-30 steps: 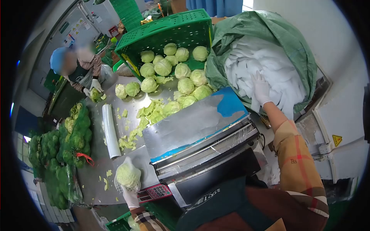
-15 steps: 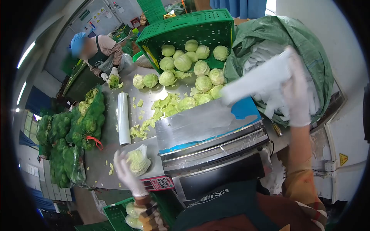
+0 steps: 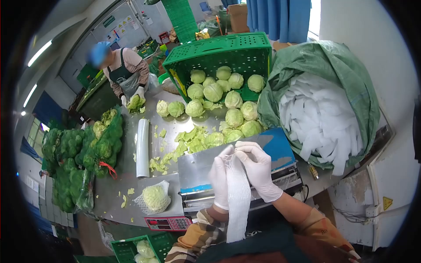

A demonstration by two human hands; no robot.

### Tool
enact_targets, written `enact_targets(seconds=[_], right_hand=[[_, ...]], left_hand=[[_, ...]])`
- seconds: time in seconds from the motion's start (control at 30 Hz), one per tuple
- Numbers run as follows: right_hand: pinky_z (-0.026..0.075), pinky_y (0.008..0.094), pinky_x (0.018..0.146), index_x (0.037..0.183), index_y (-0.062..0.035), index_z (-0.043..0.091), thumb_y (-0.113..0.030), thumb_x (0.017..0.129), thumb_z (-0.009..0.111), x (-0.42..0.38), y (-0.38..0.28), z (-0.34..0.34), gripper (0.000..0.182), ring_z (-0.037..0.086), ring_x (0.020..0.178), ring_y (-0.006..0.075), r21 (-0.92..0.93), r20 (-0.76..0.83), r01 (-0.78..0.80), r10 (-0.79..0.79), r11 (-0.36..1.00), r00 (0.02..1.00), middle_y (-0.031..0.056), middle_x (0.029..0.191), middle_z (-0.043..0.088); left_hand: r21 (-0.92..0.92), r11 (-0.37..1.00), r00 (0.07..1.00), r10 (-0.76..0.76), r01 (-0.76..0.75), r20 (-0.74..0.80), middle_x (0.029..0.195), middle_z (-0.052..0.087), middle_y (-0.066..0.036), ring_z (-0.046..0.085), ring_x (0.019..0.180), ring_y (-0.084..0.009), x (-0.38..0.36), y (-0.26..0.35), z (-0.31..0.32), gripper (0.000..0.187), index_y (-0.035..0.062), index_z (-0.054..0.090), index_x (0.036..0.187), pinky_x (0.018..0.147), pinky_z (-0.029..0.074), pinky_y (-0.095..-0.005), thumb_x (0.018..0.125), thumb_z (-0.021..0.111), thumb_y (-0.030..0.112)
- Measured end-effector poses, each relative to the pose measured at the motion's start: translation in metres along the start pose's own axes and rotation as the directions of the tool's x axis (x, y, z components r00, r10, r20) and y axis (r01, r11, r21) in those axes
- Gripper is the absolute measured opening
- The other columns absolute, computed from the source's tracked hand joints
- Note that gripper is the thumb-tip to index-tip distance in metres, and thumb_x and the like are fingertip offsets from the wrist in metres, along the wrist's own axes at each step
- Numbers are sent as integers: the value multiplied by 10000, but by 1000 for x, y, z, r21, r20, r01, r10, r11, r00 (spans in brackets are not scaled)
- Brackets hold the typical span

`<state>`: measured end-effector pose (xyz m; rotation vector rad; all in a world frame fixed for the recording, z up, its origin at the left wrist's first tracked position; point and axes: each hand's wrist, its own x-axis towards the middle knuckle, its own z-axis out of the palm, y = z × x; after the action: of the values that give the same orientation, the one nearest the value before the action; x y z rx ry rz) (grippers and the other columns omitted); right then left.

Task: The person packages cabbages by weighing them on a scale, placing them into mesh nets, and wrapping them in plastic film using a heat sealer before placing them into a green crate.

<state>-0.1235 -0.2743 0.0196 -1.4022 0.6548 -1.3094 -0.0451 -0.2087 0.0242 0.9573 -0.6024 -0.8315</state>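
Note:
Over the metal-topped wrapping machine [image 3: 193, 168], my left hand [image 3: 219, 182] and my right hand [image 3: 258, 168], both in white gloves, pinch the upper end of a white net sleeve [image 3: 239, 206]. The sleeve hangs flat toward my apron. Left of the machine, a cabbage [image 3: 155, 198] in white netting sits on a scale [image 3: 169, 223] with a red keypad. A large green sack [image 3: 322, 57] at the right holds a heap of similar white net sleeves [image 3: 320, 118].
Several cabbages spill from a tipped green crate [image 3: 219, 46] onto the steel table [image 3: 118, 175] among loose leaves [image 3: 188, 140]. A plastic film roll [image 3: 142, 149] lies left, near green mesh bags [image 3: 103, 144] of cabbages. A co-worker [image 3: 125, 72] handles a cabbage. Another crate [image 3: 120, 252] holds wrapped cabbages below.
My right hand has brought the white net sleeve from beside the sack to in front of me. My left hand has left the netted cabbage's side and now grips the sleeve too.

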Motion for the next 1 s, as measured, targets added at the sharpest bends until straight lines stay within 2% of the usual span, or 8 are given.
enact_targets(seconds=[0.23, 0.3, 0.37, 0.47, 0.53, 0.6, 0.83, 1.0], right_hand=[[424, 208, 587, 1028, -24, 588, -192, 1018, 509, 24, -6, -12, 186, 510, 660, 40, 122, 84, -331, 323, 936, 943, -25, 728, 545], [449, 205, 628, 1086, -26, 603, -247, 1024, 492, 26, -1, -22, 255, 538, 700, 55, 423, 551, -842, 643, 334, 532, -14, 776, 586], [472, 214, 658, 1159, -18, 612, -306, 1004, 526, 23, 12, -20, 338, 564, 742, 78, 389, 561, -891, 706, 237, 432, 12, 861, 638], [501, 268, 817, 1214, 10, 632, -225, 980, 552, 48, 35, -62, 341, 608, 921, 97, -397, 693, -647, 675, 651, 254, 47, 1077, 682], [494, 252, 628, 887, -35, 697, -162, 903, 626, 99, 53, -85, 146, 596, 747, 75, -459, 735, 167, 268, 873, 623, 9, 863, 683], [534, 305, 627, 821, -48, 652, -194, 913, 576, 163, 112, -118, 189, 655, 754, 131, 219, 449, -257, 137, 941, 883, 59, 846, 671], [508, 404, 643, 886, 13, 644, -402, 931, 583, 272, 109, -31, 421, 671, 706, 318, -821, 139, 97, 32, 562, 990, 164, 731, 669], [494, 473, 813, 916, -26, 684, -424, 936, 510, 311, 229, 15, 435, 632, 930, 413, -743, 330, 155, 155, 651, 931, 233, 957, 668]], left_hand=[[59, 996, 997, -71, 71, -7, 934, 609, -36, 563, 865, -123, 37, -29, -25, 362, 6, 578, 988, 831, 469, -307, 1068, 362, 287], [608, 775, 985, 122, -171, 120, 900, 615, -25, 584, 837, -130, 57, -8, -51, 337, 40, 584, 1008, 830, 477, -308, 1066, 370, 294], [-374, 775, 852, -394, 509, 343, 1015, 643, -98, 607, 939, -176, 78, 29, -54, 350, 37, 596, 1054, 836, 489, -330, 1044, 420, 340], [-289, 699, 726, -473, 654, 499, 1038, 645, -94, 612, 991, -193, 92, 50, -57, 360, 22, 594, 1093, 871, 491, -355, 1027, 455, 348], [-258, 682, 723, -586, 684, 366, 1044, 652, -85, 622, 957, -178, 83, 63, -17, 310, 33, 597, 1111, 824, 502, -336, 1013, 487, 306], [49, 754, 686, -621, 655, 378, 1091, 658, -80, 638, 961, -176, 91, 51, -16, 294, 42, 597, 1164, 764, 524, -312, 966, 573, 257], [-88, 698, 699, -715, 711, -31, 1139, 648, -103, 632, 990, -267, 253, -99, -83, 485, 60, 533, 1285, 837, 543, -371, 1012, 406, 440], [-261, 578, 617, -780, 773, 101, 1213, 600, -146, 602, 1050, -335, 317, -169, -81, 546, 68, 520, 1287, 882, 544, -460, 1014, 287, 480]])
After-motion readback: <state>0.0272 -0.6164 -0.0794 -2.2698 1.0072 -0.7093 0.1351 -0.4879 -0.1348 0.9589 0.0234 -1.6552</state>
